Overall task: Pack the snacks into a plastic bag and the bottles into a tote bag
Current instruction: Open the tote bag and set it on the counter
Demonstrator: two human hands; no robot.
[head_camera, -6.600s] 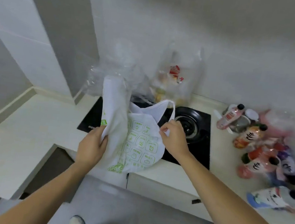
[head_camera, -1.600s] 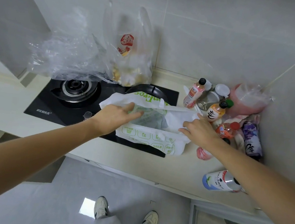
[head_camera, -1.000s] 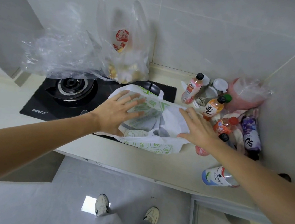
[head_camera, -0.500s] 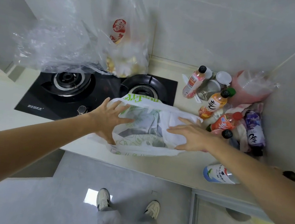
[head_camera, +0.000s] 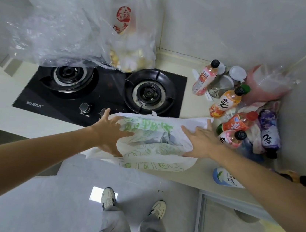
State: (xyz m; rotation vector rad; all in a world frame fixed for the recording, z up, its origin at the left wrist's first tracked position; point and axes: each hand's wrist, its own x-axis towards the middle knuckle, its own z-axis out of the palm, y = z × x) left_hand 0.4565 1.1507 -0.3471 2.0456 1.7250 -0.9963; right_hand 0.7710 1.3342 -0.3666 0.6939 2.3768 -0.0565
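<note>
A white tote bag (head_camera: 152, 146) with green print lies at the counter's front edge, just in front of the stove. My left hand (head_camera: 108, 131) presses its left side and my right hand (head_camera: 201, 141) its right side, fingers spread on the cloth. Several drink bottles (head_camera: 227, 101) stand and lie in the right corner, and a white and blue bottle (head_camera: 225, 177) lies under my right forearm. At the back, a clear plastic bag with snacks (head_camera: 130, 55) leans on the wall.
A black two-burner gas stove (head_camera: 103, 88) fills the middle of the counter. An empty crumpled clear bag (head_camera: 58, 33) sits over the left burner's back. A pink bag (head_camera: 267, 85) and jars stand in the corner. My feet show on the floor below.
The tote bag has slid off the right burner toward the counter's front edge, with both hands on it. The burner is now uncovered.
</note>
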